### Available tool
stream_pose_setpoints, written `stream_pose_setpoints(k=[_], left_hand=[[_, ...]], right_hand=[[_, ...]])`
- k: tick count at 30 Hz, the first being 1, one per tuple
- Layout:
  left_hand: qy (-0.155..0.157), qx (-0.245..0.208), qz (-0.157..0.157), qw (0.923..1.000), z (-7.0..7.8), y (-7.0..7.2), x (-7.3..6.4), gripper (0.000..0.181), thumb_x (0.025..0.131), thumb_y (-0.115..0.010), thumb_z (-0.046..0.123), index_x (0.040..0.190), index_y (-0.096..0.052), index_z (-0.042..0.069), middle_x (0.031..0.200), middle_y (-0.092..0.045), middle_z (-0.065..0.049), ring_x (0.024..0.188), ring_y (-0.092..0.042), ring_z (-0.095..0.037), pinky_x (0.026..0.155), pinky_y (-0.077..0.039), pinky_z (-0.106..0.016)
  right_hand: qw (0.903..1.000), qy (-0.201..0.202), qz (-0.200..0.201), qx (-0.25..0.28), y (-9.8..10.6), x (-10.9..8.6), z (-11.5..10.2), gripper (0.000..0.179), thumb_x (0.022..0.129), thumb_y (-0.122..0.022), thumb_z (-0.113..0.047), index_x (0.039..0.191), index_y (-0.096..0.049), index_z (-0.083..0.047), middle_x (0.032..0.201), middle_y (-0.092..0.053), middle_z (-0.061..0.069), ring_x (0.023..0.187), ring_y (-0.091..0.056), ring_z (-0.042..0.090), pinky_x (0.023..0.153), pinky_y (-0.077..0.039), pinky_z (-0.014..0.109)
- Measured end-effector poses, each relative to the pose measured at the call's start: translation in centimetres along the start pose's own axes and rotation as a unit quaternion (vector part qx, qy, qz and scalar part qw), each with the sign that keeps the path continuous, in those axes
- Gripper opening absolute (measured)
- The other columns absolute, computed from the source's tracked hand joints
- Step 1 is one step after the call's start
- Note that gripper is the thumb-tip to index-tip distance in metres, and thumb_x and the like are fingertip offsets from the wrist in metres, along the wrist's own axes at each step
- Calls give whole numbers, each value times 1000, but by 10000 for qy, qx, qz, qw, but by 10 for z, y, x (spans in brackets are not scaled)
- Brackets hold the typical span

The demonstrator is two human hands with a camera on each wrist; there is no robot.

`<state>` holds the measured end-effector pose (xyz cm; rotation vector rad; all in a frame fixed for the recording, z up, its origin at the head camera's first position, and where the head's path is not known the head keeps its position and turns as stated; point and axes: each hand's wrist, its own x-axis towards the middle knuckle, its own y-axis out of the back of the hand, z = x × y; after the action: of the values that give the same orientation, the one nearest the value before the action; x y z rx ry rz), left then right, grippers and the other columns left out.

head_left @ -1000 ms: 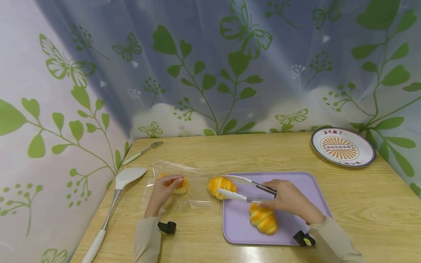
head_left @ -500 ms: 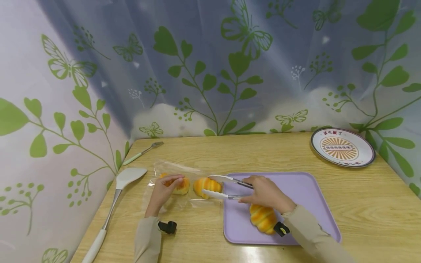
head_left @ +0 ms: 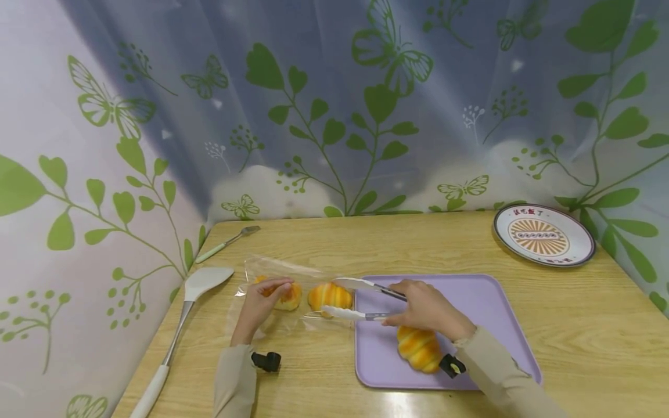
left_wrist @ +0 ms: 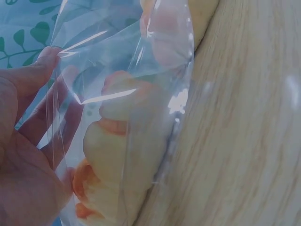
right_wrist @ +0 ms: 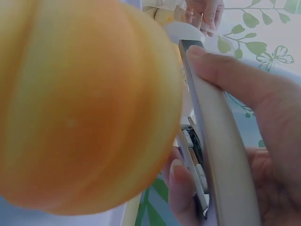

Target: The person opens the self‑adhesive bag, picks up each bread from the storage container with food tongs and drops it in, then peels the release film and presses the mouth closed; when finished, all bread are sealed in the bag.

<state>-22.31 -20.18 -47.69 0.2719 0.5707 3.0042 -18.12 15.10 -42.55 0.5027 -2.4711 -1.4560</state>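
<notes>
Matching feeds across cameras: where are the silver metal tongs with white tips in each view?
Head: just right of centre, lower half; the tongs are in the bare right hand.
Left wrist: not visible.
Right wrist: right of centre, running from near the top to the bottom edge.
Shared landmark: bare left hand; left of centre in head, left edge in left wrist, small at top in right wrist.

Leftmost bread (head_left: 291, 298) partly behind left hand (head_left: 257, 306)

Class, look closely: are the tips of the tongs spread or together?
Spread: in the head view, the tongs show white tips apart, a croissant between them.
</notes>
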Motion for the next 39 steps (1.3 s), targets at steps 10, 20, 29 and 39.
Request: stream_pose_setpoints(k=[10,20,29,39], left_hand=[[-122,7,26,9999,-2,0,-2,21,92,-68,15,105,-74,-1,111,-73,-12,97,-61,7,85,-51,-15],[23,18,-187,9998,2,-2,-2,22,92,-67,17,105,-74,0,117,-70,-17,101,-60,7,94,-49,-18],[79,-36,-216,9997,-1,-3,0,22,92,-68,16,105,-74,-1,117,-69,-18,103,-60,3,95,-49,-19],[128,57,-102,9999,2,-5,0,24,92,-68,18,109,-73,1,118,-70,-16,102,-60,2,92,-50,-18]], right_hand=[[9984,338,361,-284,1,4,-6,68,73,-85,-39,123,-64,2,122,-67,20,104,-66,33,88,-56,48],[9969,341,559,-438,-1,20,-9,65,73,-86,-35,122,-64,2,118,-68,19,100,-68,33,82,-58,45],[9989,121,312,-337,2,19,-5,71,71,-86,-38,124,-63,3,120,-67,20,104,-65,36,88,-55,49],[9976,270,340,-545,5,21,-5,65,73,-85,-36,121,-65,4,115,-69,19,99,-68,33,83,-57,45]])
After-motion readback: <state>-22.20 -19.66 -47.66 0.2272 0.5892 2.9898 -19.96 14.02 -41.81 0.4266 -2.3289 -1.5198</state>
